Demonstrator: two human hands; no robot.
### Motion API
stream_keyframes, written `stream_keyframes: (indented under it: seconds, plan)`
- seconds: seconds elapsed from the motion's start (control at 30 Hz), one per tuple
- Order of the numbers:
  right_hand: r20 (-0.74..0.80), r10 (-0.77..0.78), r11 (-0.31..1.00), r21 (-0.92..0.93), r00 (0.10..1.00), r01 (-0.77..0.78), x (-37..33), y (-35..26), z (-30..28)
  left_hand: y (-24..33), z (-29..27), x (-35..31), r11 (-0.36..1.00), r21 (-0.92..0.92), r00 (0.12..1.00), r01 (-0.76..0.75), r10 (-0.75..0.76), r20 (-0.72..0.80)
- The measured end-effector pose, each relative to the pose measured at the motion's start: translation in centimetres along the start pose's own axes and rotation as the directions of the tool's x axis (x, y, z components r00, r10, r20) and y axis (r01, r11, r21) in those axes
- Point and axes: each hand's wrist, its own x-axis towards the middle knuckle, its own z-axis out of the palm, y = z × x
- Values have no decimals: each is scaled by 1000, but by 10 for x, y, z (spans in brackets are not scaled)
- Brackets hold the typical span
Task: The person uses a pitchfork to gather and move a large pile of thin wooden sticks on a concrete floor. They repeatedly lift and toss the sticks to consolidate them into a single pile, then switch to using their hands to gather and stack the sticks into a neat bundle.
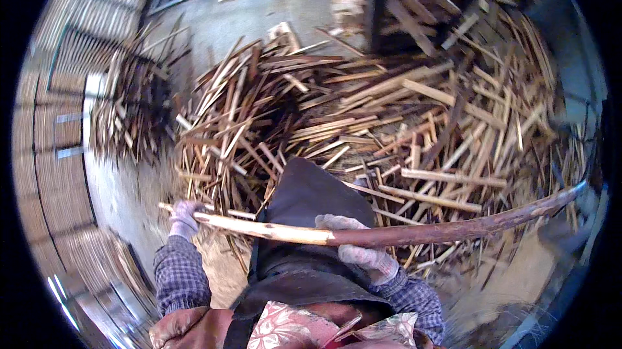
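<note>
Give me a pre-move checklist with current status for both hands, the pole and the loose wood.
1. Left grip: ok. The left hand is closed around the pole near its thin, pale end.
2. Right support: ok. The pole lies across the right hand, which shows on both sides of it.
3. Hand cover: ok. Light-coloured gloves on both hands.
4. Area ahead free of loose wood: not ok. A large wood pile spreads in front of the person.
5. Pole's far right end free of contact: cannot tell. It runs close to the blurred picture rim.
</note>
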Motion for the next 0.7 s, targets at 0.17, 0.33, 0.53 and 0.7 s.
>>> stream_keyframes:
  seconds: [0.17, 0.33, 0.53, 0.7]
  plan:
    - [-248, 63, 961, 276, 967, 8, 42, 55, 28, -48, 0, -77, 998, 2, 954, 62, -59, -293]
    - [-353, 262, 878, 473, 898, -70, 95, 117, -3, -58, 15, -105, 984, 14, 942, 178, -166, -292]
    - [-512, 340, 909, 395, 789, -135, 126, 137, -17, -48, 12, -119, 976, -17, 976, 218, -218, 20]
    - [-581, 355, 919, 360, 733, -159, 129, 131, -13, -48, 8, -130, 985, -22, 976, 172, -167, 140]
